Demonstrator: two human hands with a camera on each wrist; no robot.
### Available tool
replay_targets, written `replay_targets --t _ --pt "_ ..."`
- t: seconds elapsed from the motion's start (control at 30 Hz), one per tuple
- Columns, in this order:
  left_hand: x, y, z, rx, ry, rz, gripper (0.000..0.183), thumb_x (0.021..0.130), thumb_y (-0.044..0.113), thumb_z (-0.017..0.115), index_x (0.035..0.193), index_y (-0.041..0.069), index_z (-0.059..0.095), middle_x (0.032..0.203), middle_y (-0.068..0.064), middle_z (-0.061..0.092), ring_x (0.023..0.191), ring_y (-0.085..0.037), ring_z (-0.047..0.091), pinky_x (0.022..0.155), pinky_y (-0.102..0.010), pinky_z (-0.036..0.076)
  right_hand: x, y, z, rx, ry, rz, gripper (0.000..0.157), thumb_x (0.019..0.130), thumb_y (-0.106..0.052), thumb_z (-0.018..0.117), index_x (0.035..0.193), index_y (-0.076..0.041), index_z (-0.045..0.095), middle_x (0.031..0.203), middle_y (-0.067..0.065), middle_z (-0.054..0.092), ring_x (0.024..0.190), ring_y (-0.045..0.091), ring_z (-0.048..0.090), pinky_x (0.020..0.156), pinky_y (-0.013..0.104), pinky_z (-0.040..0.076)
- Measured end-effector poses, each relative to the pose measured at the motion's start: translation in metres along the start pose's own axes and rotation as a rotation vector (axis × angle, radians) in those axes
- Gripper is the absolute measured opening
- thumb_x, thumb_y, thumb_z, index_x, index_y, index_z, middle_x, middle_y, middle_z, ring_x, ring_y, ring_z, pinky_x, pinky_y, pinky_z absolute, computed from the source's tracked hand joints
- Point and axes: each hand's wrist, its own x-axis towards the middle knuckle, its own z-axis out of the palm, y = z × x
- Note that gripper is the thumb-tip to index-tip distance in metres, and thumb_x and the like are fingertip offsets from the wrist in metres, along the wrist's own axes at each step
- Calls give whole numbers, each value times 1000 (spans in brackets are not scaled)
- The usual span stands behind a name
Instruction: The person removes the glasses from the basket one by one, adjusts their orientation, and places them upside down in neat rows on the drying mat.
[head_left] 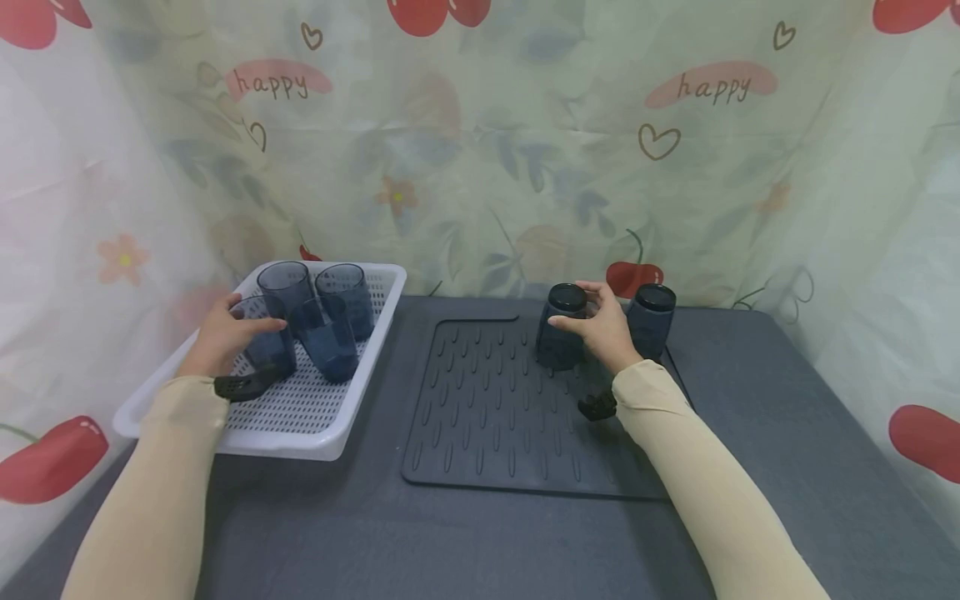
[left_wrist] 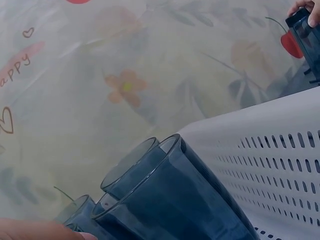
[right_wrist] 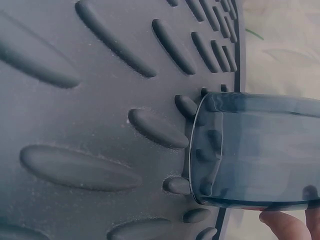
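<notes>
At the left, my left hand point(head_left: 221, 337) has its thumb and fingers round the upper part of a blue-tinted drinking glass point(head_left: 272, 352) inside a white plastic basket point(head_left: 303, 444). Several more glasses point(head_left: 343, 292) stand rim up beside it, one of them leaning; in the left wrist view a glass point(left_wrist: 170, 200) fills the lower middle. My right hand point(head_left: 607, 333) grips an upside-down glass point(head_left: 558, 346) near its base. In the right wrist view that glass point(right_wrist: 265, 155) has its rim at the ridges of the dark drying mat point(right_wrist: 110, 125), fingertips on its side.
A second upturned glass point(head_left: 651, 321) stands just right of my right hand, near the mat's back right. The mat lies on a dark grey table point(head_left: 360, 533). A printed curtain point(head_left: 480, 167) hangs close behind the table and along both sides.
</notes>
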Motion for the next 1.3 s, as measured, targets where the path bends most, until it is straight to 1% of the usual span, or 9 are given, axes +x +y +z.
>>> replay_targets --t 0.13,0.23,0.47,0.77,1.0,1.3 --pt "1 -1 1 7 9 4 95 87 7 64 152 -3 -5 156 -33 0 143 -51 11 115 -61 18 -1 -1 -1 3 -6 -2 77 81 -18 79 144 -14 35 150 11 38 135 29 43 105 48 42" --pt "1 -2 1 15 16 2 95 86 5 64 152 -3 -3 156 -34 1 142 -52 12 114 -61 19 -2 -2 0 3 -7 -1 77 81 -18 79 144 -14 35 151 11 37 137 30 41 106 48 42" --pt "2 -4 -1 44 22 -6 94 86 8 65 152 -3 0 155 -35 5 141 -53 16 113 -62 22 -1 -2 1 3 -8 3 76 81 -18 79 143 -14 36 151 10 38 137 30 41 106 48 42" --pt "0 -6 -2 51 6 -17 96 86 13 67 153 -1 0 156 -33 4 140 -52 17 112 -63 23 -2 -2 0 -8 -2 2 75 81 -19 79 142 -16 37 150 11 39 136 30 41 105 49 42" --pt "0 -6 -2 35 4 -10 97 85 11 68 153 -2 -1 156 -33 4 140 -52 17 112 -62 23 -3 -2 0 -10 -2 2 75 81 -19 79 143 -15 37 148 11 40 135 30 43 104 50 42" --pt "0 -3 -1 42 10 -13 97 85 11 67 153 -2 -1 156 -33 4 140 -52 17 112 -62 22 -3 -3 0 -2 -3 -5 77 81 -19 79 144 -13 35 148 11 41 134 30 44 104 50 42"
